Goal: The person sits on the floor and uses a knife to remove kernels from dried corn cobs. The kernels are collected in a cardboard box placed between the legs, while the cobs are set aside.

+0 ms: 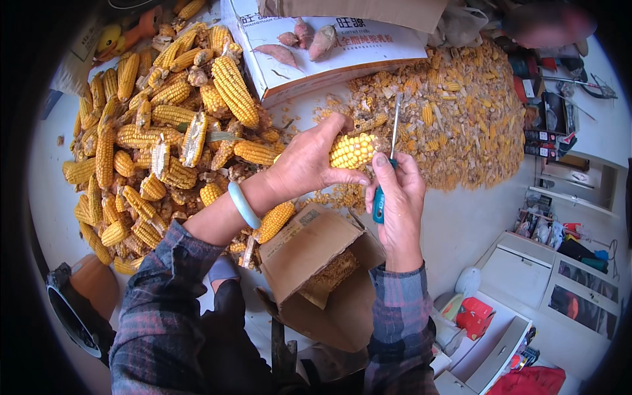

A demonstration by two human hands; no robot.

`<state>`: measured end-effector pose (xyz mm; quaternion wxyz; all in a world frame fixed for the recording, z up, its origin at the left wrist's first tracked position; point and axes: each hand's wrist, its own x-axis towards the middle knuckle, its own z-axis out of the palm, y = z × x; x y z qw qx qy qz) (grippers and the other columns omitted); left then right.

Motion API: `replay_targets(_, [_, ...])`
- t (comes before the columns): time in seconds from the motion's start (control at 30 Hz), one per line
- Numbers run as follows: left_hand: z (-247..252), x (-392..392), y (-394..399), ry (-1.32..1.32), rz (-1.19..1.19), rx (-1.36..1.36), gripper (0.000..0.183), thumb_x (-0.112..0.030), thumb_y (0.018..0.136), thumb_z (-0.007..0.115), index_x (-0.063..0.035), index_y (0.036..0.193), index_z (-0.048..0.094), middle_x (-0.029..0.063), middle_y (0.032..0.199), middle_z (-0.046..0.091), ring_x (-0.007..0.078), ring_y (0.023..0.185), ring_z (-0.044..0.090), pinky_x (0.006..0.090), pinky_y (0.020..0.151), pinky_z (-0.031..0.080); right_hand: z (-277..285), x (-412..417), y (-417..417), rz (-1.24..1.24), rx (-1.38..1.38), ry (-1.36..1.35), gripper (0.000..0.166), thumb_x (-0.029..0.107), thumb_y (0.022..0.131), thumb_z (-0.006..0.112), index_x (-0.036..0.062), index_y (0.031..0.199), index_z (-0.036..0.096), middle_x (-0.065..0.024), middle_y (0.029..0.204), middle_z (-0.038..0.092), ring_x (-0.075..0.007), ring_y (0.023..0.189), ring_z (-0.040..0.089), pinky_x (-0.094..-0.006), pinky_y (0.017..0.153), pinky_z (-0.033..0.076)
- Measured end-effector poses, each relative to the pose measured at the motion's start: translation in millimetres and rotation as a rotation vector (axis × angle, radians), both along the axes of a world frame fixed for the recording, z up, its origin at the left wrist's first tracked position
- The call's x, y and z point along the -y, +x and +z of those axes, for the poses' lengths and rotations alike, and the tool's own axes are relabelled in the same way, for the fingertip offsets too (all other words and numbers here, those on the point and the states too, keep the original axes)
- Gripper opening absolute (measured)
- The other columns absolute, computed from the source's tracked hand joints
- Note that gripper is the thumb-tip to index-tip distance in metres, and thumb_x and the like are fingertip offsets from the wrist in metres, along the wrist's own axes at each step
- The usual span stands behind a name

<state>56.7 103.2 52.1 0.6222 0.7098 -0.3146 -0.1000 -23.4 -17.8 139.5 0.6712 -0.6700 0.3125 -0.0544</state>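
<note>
My left hand [311, 158] is wrapped around an ear of yellow corn [353, 150], its tip end pointing right. My right hand [399, 197] grips the teal handle of a screwdriver [379, 205], whose metal shaft points up and away beside the end of the ear. The right thumb is close to that end; whether it touches cannot be told. Left of my hands lies a large heap of corn ears [168, 113]. Beyond them spreads a pile of loose kernels and chaff [459, 118]. An open cardboard box [306, 252] stands below my hands.
A white printed carton [345, 64] at the top carries several sweet potatoes [322, 43]. A dark-rimmed round container [74, 311] stands at lower left. White cabinets [516, 261] and a drawer unit [498, 345] with assorted goods line the right side.
</note>
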Motion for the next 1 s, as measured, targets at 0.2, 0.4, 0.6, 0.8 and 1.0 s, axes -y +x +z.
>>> replay_targets(0.2, [5.1, 2.3, 1.2, 0.104, 0.041, 0.258, 0.077, -0.052, 0.063, 0.074, 0.0, 0.109, 0.043, 0.0219, 0.097, 0.056, 0.0406, 0.091, 0.056, 0.0448, 0.077, 0.047, -6.0, 6.5, 0.1, -0.011, -0.038, 0.008, 0.035, 0.023, 0.083, 0.071, 0.0013, 0.101, 0.05, -0.0019, 0.069, 0.056, -0.0047, 0.046, 0.046, -0.0185, 0.037, 0.034])
replay_targets(0.4, [2.2, 6.2, 3.4, 0.118, -0.035, 0.248, 0.077, -0.05, 0.063, 0.075, -0.0006, 0.111, 0.041, 0.0231, 0.097, 0.057, 0.0434, 0.091, 0.056, 0.0467, 0.076, 0.047, -13.0, 13.3, 1.0, -0.02, -0.039, -0.078, 0.033, 0.016, 0.082, 0.07, 0.0007, 0.101, 0.049, -0.0013, 0.065, 0.054, -0.0053, 0.045, 0.046, -0.0201, 0.037, 0.033])
replay_targets(0.6, [-8.4, 16.6, 2.5, 0.167, -0.177, 0.012, 0.075, -0.043, 0.066, 0.08, -0.001, 0.114, 0.04, 0.0232, 0.093, 0.06, 0.0417, 0.09, 0.059, 0.0444, 0.076, 0.047, -29.2, 33.3, 8.5, -0.053, -0.058, -0.037, 0.034, 0.014, 0.08, 0.071, 0.0008, 0.101, 0.048, -0.0009, 0.063, 0.053, -0.0057, 0.044, 0.045, -0.0209, 0.037, 0.032])
replay_targets(0.8, [-13.5, 22.1, 8.9, 0.012, -0.316, -0.317, 0.074, -0.038, 0.065, 0.083, -0.002, 0.115, 0.042, 0.0123, 0.094, 0.06, 0.0188, 0.094, 0.057, 0.0339, 0.085, 0.045, -30.0, 37.8, 9.6, 0.085, -0.014, 0.045, 0.035, 0.017, 0.081, 0.072, 0.0012, 0.101, 0.047, -0.0026, 0.067, 0.055, -0.0056, 0.046, 0.047, -0.0203, 0.038, 0.035])
replay_targets(1.0, [-28.2, 25.1, 7.4, -0.207, -0.459, -0.678, 0.075, -0.064, 0.082, 0.053, -0.0004, 0.121, 0.045, 0.0079, 0.102, 0.058, 0.0174, 0.097, 0.056, 0.0312, 0.088, 0.045, -38.4, 45.5, 8.6, 0.088, 0.026, 0.199, 0.033, 0.015, 0.082, 0.071, 0.0019, 0.1, 0.047, -0.0035, 0.07, 0.056, -0.0065, 0.048, 0.048, -0.0211, 0.038, 0.037])
